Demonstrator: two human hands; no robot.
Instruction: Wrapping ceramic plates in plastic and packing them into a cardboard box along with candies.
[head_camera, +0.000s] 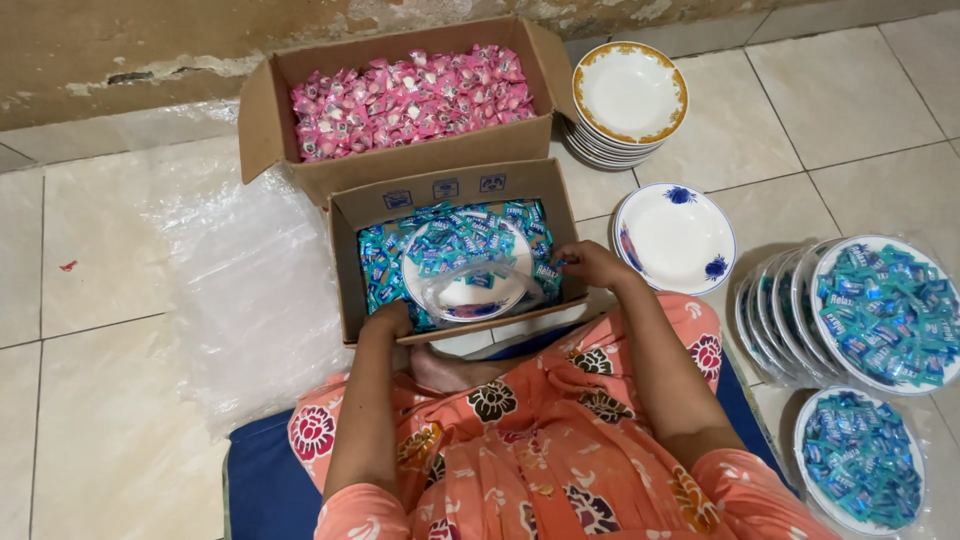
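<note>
A cardboard box (352, 262) of blue-wrapped candies sits in front of my lap. Inside it lies a white plate (468, 272) with a few blue candies on it, partly wrapped in clear plastic. My left hand (390, 320) rests on the box's near rim at the plate's left edge. My right hand (590, 264) is at the plate's right side, fingers pinched on a blue candy (562, 264).
A second box (270, 100) of pink candies stands behind. Empty gold-rimmed plates (630, 95) are stacked at the back right, a blue-flowered plate (675, 240) lies beside the box. Filled wrapped plates (885, 312) sit at the right. A clear plastic sheet (250, 290) lies left.
</note>
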